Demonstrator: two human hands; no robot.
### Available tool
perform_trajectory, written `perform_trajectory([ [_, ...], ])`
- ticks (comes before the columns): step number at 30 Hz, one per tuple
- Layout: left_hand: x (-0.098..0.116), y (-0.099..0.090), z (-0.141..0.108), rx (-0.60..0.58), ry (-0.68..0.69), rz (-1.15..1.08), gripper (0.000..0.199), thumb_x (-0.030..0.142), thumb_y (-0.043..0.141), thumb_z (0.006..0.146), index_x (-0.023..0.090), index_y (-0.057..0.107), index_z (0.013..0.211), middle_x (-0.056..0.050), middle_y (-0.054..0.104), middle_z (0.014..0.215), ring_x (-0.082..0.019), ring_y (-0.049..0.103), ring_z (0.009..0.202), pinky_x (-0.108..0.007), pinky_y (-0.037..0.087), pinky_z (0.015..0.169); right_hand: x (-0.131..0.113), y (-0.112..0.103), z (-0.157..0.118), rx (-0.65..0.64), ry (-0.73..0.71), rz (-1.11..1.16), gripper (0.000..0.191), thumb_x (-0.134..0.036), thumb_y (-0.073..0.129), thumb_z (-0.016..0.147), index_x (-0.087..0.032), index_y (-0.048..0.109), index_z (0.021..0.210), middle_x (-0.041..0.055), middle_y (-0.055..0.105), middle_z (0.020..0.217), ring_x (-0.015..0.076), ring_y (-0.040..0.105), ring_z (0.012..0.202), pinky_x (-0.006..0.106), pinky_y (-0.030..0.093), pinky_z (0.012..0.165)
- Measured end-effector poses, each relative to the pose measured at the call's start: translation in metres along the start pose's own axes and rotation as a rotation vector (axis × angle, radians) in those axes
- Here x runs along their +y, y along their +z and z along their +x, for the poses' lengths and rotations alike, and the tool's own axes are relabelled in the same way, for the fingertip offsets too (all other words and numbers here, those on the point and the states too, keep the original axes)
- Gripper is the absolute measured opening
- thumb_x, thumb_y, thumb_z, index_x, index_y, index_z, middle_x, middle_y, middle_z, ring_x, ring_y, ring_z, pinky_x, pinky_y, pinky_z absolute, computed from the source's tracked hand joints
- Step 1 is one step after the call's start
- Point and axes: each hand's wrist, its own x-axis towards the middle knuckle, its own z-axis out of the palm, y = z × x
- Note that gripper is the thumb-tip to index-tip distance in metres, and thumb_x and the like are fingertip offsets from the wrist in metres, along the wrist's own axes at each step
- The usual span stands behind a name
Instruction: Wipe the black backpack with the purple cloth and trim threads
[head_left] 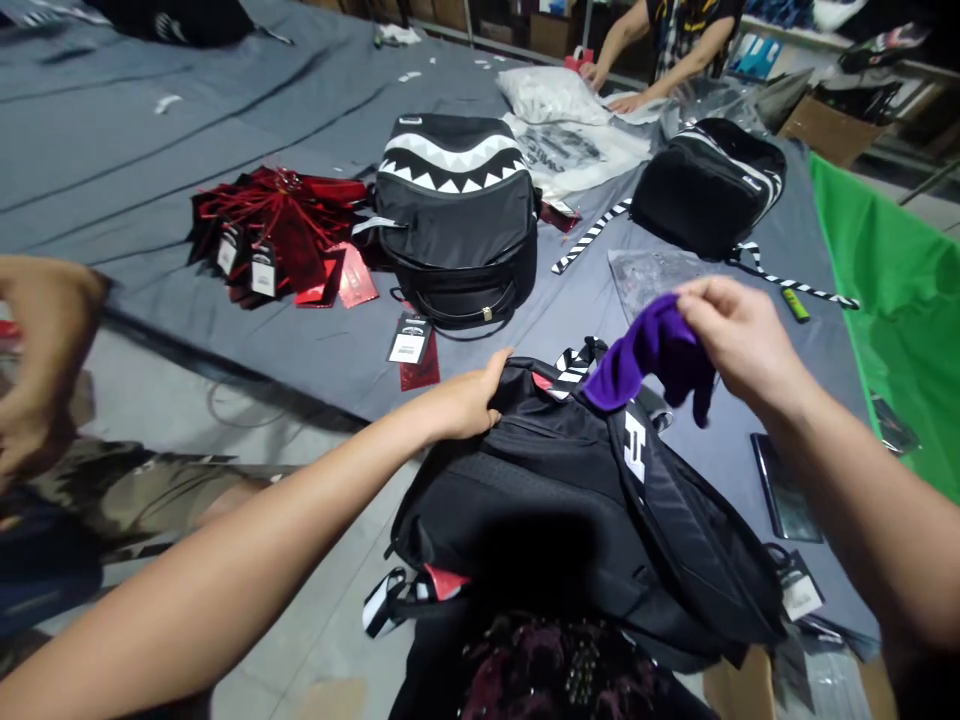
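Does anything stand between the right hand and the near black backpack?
Only the purple cloth: the right hand pinches one end, and its lower end appears to meet the near black backpack by the shoulder strap. Nothing else visible blocks; the left hand grips the bag's edge, off to the side.

Purple rag point(616, 372): matt cloth | nearest backpack point(465, 490): matt fabric | red tags point(296, 238): glossy, smooth

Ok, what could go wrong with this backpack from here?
The black fabric backpack overhangs the edge of the grey cloth-covered table and might slip if the left hand lets go. The black rectangular device beside it could get knocked. The purple cloth, pinched by the right hand, might drop.
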Motion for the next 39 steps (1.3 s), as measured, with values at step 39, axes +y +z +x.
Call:
perform_trajectory([
  [39, 0.046, 0.026, -0.064, 0.764, 0.336, -0.256, 0.051, 0.032, 0.058, 0.090, 0.020, 0.046, 0.138, -0.012, 0.054, 0.138, -0.024, 0.050, 0.127, -0.042, 0.042, 0.108, 0.052, -0.020, -0.092, -0.084, 0.134, 0.012, 0.031, -0.042, 0.048, 0.094, -0.016, 0.061, 0.105, 0.0058, 0.070, 0.083, 0.0177, 0.065, 0.075, 0.027, 0.050, 0.066],
])
